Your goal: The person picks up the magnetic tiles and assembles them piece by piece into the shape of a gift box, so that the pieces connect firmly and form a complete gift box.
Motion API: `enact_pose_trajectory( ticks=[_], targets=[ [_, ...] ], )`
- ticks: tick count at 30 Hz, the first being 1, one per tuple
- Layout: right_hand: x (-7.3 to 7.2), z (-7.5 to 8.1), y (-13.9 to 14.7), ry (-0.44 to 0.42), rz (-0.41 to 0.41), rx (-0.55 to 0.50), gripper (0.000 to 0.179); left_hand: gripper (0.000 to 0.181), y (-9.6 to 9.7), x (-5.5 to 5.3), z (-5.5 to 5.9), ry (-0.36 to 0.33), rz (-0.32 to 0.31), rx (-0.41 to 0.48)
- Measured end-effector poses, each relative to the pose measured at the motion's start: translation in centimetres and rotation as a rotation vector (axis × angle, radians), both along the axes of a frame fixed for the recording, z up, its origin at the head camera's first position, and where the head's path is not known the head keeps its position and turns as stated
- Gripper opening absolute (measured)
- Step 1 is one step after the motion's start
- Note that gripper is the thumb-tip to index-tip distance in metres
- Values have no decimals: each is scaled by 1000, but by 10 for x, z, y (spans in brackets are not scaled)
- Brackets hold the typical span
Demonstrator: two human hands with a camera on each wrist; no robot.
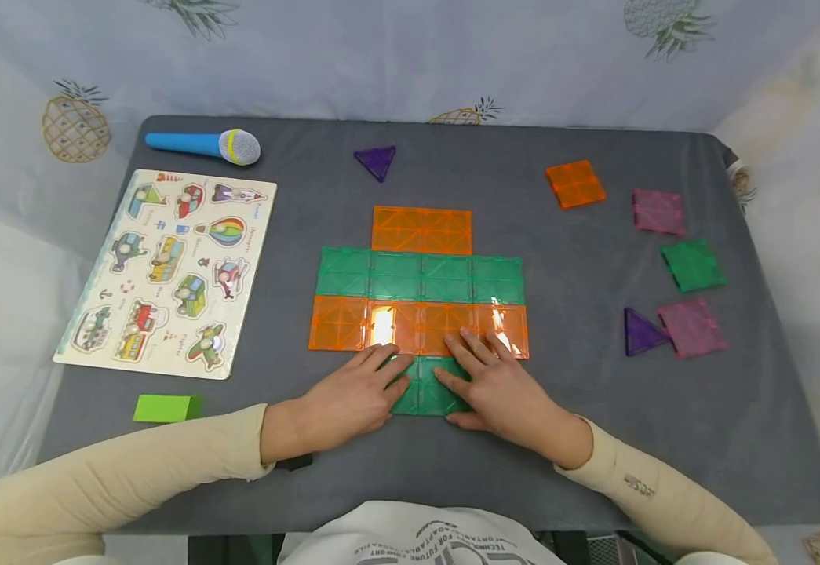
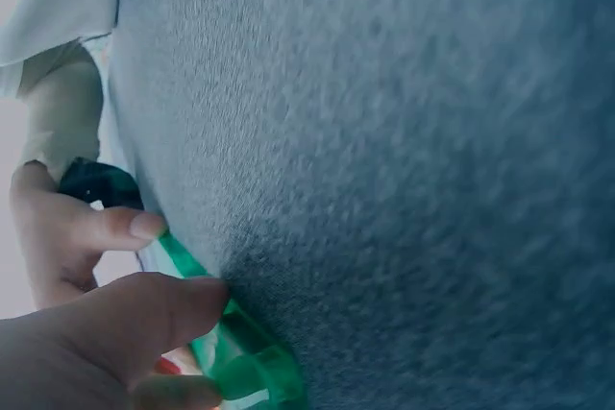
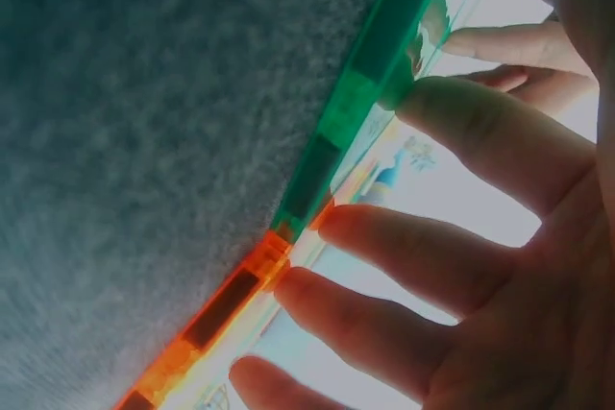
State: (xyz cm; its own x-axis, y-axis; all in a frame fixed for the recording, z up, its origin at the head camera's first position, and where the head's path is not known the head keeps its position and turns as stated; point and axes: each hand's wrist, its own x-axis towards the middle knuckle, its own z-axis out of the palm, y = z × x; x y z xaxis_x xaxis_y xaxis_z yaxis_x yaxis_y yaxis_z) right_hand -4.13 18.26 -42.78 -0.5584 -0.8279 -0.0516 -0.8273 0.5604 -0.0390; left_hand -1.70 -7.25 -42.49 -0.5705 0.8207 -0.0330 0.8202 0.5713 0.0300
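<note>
Translucent square tiles lie flat in a joined pattern at the table's middle. Two orange tiles (image 1: pixel 421 230) form its far row, a green row (image 1: pixel 395 276) comes below, then an orange row (image 1: pixel 339 323), and two green tiles (image 1: pixel 439 391) are nearest the body. My left hand (image 1: pixel 353 396) rests its fingers on the left near green tile, its thumb by the tile's edge (image 2: pixel 255 357). With fingers spread, my right hand (image 1: pixel 512 396) touches the right near green tile and the orange row; its fingertips lie along the tile edges in the right wrist view.
At left are a vehicle puzzle board (image 1: pixel 169 275), a blue toy microphone (image 1: pixel 201 146) and a lime-green block (image 1: pixel 165 408). A purple triangle (image 1: pixel 376 162) lies at the back. Loose orange (image 1: pixel 575 184), pink (image 1: pixel 658 212), green (image 1: pixel 693 265) and purple (image 1: pixel 643 332) tiles lie at right.
</note>
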Motion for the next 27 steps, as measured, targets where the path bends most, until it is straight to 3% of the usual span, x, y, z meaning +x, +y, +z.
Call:
enact_pose_trajectory(
  ticks=[6,8,10,13,17,20,23,27],
  targets=[
    [-10,7,1,-83,18,17,61,41,1,2,-2,2,14,-12],
    [-24,11,5,-144,15,-58,54,42,2,2,-2,-1,14,-15],
    [-47,17,13,-192,-18,-139,44,42,2,2,-2,-2,15,-12],
    [-98,27,33,-235,-191,-207,37,41,3,2,-3,4,18,-3],
    [-176,39,68,-264,-530,-80,53,40,3,2,-3,11,24,-4],
    [-219,37,89,-309,-712,-8,69,42,3,2,-3,13,29,-5],
    [-241,26,100,-357,-821,27,80,45,3,2,-4,17,29,-6],
    [-249,11,104,-377,-895,27,86,47,3,3,-4,20,29,-4]
  ],
)
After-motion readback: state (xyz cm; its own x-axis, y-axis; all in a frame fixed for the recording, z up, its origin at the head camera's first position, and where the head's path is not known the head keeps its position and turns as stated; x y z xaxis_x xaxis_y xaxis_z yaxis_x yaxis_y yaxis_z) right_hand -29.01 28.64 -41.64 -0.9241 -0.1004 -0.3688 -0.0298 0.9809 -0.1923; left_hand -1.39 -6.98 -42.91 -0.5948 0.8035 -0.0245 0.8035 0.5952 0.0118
